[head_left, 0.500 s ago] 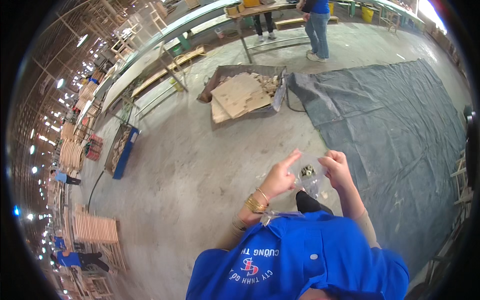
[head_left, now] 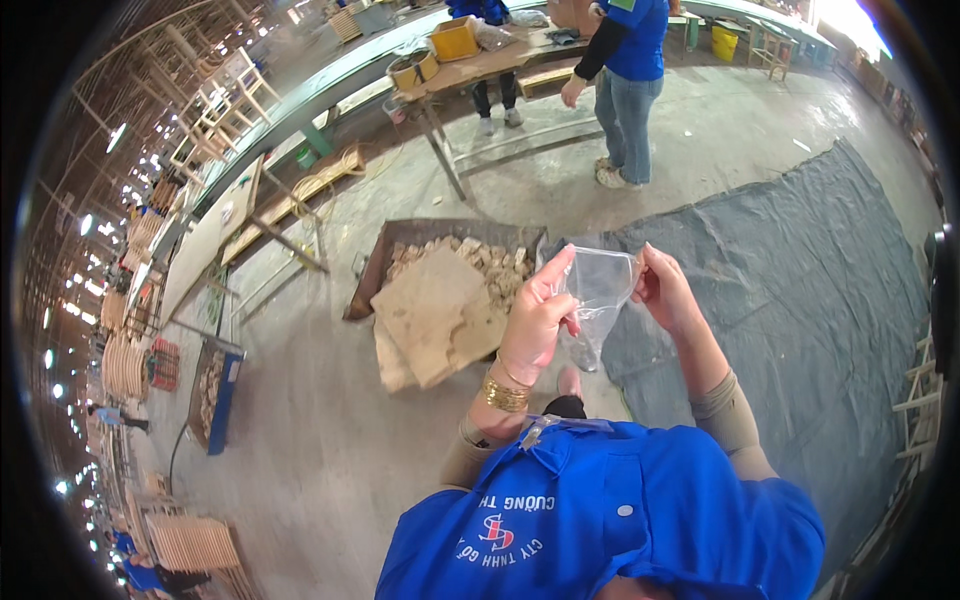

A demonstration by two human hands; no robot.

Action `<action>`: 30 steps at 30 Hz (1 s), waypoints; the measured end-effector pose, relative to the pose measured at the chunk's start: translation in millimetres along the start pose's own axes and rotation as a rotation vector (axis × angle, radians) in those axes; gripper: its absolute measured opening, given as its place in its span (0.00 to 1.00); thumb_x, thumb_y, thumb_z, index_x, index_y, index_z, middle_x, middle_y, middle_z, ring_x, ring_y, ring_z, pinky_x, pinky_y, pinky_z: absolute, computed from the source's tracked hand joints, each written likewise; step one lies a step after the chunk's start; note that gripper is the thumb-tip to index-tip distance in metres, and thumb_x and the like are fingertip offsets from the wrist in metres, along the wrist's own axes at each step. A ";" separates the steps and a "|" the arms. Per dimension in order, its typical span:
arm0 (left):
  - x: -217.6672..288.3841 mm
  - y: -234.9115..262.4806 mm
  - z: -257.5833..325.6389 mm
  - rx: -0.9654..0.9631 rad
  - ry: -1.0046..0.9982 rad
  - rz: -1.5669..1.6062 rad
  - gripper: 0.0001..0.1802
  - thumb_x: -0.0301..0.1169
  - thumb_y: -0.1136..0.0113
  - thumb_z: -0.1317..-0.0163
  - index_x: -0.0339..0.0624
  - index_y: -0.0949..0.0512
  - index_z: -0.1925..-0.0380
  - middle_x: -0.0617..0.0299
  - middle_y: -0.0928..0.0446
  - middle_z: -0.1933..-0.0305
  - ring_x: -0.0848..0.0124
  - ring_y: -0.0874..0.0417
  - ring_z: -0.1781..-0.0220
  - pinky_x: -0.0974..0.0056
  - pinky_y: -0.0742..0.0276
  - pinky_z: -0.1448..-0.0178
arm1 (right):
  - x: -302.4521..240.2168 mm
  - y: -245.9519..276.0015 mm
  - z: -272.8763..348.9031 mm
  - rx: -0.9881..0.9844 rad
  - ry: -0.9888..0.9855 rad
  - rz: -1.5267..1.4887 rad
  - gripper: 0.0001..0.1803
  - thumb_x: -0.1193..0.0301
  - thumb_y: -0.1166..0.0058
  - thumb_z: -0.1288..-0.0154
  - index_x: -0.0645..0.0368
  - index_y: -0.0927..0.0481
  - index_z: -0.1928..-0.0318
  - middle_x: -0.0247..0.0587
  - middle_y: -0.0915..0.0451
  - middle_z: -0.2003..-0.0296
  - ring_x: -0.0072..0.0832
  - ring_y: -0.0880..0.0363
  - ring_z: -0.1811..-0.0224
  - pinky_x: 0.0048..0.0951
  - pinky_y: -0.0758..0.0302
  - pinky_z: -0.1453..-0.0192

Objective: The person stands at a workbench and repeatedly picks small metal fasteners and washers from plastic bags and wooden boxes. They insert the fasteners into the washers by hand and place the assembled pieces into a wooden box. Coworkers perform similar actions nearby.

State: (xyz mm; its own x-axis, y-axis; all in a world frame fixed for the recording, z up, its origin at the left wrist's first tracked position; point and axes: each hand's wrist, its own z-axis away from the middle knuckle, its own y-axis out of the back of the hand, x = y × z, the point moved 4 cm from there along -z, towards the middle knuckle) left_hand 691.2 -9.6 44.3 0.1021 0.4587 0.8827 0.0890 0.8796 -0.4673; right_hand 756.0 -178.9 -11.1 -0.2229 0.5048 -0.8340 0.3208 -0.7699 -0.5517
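Note:
A clear plastic bag (head_left: pixel 602 292) hangs stretched between my two hands in front of my chest. Its left upper edge is pinched by my left hand (head_left: pixel 538 315), which has gold bangles at the wrist. On the other side, my right hand (head_left: pixel 667 290) grips the right upper corner between thumb and fingers. The bag narrows toward its lower end, and what lies down there is too unclear to name.
Beyond my left hand stands a metal bin (head_left: pixel 372 262) of wood scraps, with plywood sheets (head_left: pixel 440 310) over it. A dark tarp (head_left: pixel 790 290) covers the floor at right. Two people work by a table (head_left: pixel 490 62) holding a yellow bin (head_left: pixel 454 38).
Both hands have risen away from my body, with the bag spread wider between them. The small metal pieces seen in it earlier no longer show clearly. My view has tilted up.

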 end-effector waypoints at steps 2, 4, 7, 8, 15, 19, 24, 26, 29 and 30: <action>14.9 10.5 -71.9 -0.051 -0.012 -0.043 0.32 0.18 0.57 0.53 0.32 0.43 0.42 0.64 0.25 0.73 0.82 0.32 0.85 0.75 0.32 0.80 | 8.1 38.0 -64.0 0.150 -0.068 -0.079 0.14 0.59 0.58 0.35 0.55 0.30 0.71 0.30 0.31 0.77 0.17 0.33 0.78 0.20 0.32 0.73; 43.0 16.3 -148.3 -0.057 -0.044 -0.076 0.32 0.18 0.57 0.53 0.31 0.43 0.42 0.65 0.25 0.74 0.82 0.32 0.85 0.76 0.32 0.79 | 11.3 65.9 -123.3 0.132 -0.178 0.107 0.20 0.54 0.61 0.35 0.57 0.32 0.55 0.36 0.30 0.56 0.25 0.30 0.60 0.28 0.30 0.58; 79.7 34.0 -257.8 -0.060 -0.103 -0.104 0.31 0.18 0.57 0.52 0.30 0.43 0.42 0.51 0.28 0.53 0.83 0.31 0.83 0.76 0.32 0.79 | 10.8 91.7 -212.5 0.087 -0.321 0.019 0.28 0.49 0.63 0.36 0.58 0.37 0.46 0.41 0.33 0.49 0.31 0.32 0.53 0.33 0.31 0.54; 90.3 42.8 -294.3 -0.050 -0.124 -0.112 0.31 0.18 0.56 0.52 0.29 0.43 0.42 0.48 0.30 0.48 0.83 0.31 0.83 0.76 0.32 0.79 | 7.4 96.1 -245.1 0.063 -0.335 -0.003 0.29 0.48 0.64 0.37 0.58 0.38 0.45 0.42 0.34 0.49 0.32 0.33 0.53 0.34 0.31 0.53; 158.9 41.7 -523.5 -0.163 -0.198 -0.090 0.31 0.18 0.55 0.52 0.27 0.42 0.44 0.48 0.43 0.38 0.83 0.30 0.82 0.78 0.30 0.77 | -29.2 152.2 -491.5 -0.213 -0.453 -0.361 0.37 0.40 0.68 0.40 0.56 0.42 0.41 0.45 0.35 0.45 0.39 0.34 0.46 0.48 0.36 0.47; 193.5 31.4 -624.1 -0.228 -0.171 -0.179 0.32 0.18 0.57 0.54 0.27 0.43 0.43 0.46 0.43 0.38 0.83 0.32 0.83 0.78 0.35 0.77 | -61.5 136.5 -617.7 -0.499 -0.428 -0.646 0.42 0.36 0.66 0.45 0.54 0.43 0.39 0.43 0.39 0.41 0.41 0.38 0.41 0.59 0.38 0.47; 241.4 54.2 -733.2 -0.318 -0.276 -0.098 0.29 0.18 0.56 0.55 0.25 0.38 0.47 0.46 0.35 0.43 0.86 0.35 0.84 0.80 0.39 0.82 | -119.2 120.2 -715.3 -0.607 -0.229 -0.936 0.41 0.38 0.62 0.46 0.53 0.42 0.39 0.44 0.36 0.43 0.40 0.35 0.43 0.54 0.34 0.47; 251.1 62.5 -779.5 -0.408 -0.271 -0.086 0.29 0.18 0.56 0.56 0.24 0.38 0.47 0.45 0.36 0.43 0.85 0.35 0.84 0.80 0.39 0.81 | -125.3 136.4 -760.2 -0.553 -0.211 -0.892 0.38 0.42 0.60 0.43 0.53 0.41 0.40 0.44 0.34 0.44 0.40 0.34 0.44 0.49 0.32 0.47; 251.8 89.9 -865.7 -0.395 -0.254 -0.086 0.29 0.19 0.58 0.55 0.24 0.38 0.47 0.44 0.36 0.43 0.82 0.29 0.76 0.78 0.32 0.74 | -125.6 166.7 -827.9 -0.268 -0.211 -0.779 0.32 0.50 0.57 0.41 0.56 0.39 0.41 0.44 0.31 0.48 0.39 0.30 0.48 0.42 0.29 0.48; 255.7 96.7 -900.0 -0.392 -0.259 -0.084 0.29 0.19 0.58 0.55 0.24 0.39 0.46 0.44 0.36 0.43 0.81 0.28 0.75 0.77 0.30 0.72 | -129.5 178.7 -854.3 -0.268 -0.169 -0.784 0.31 0.52 0.56 0.40 0.57 0.39 0.42 0.44 0.30 0.49 0.38 0.29 0.49 0.41 0.29 0.49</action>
State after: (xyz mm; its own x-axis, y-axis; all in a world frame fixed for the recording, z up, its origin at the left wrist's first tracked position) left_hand 1617.6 79.1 180.7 -0.1676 0.4480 0.8782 0.4589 0.8239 -0.3326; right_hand 1628.6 -48.2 -10.0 -0.5995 0.7728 -0.2082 0.2189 -0.0919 -0.9714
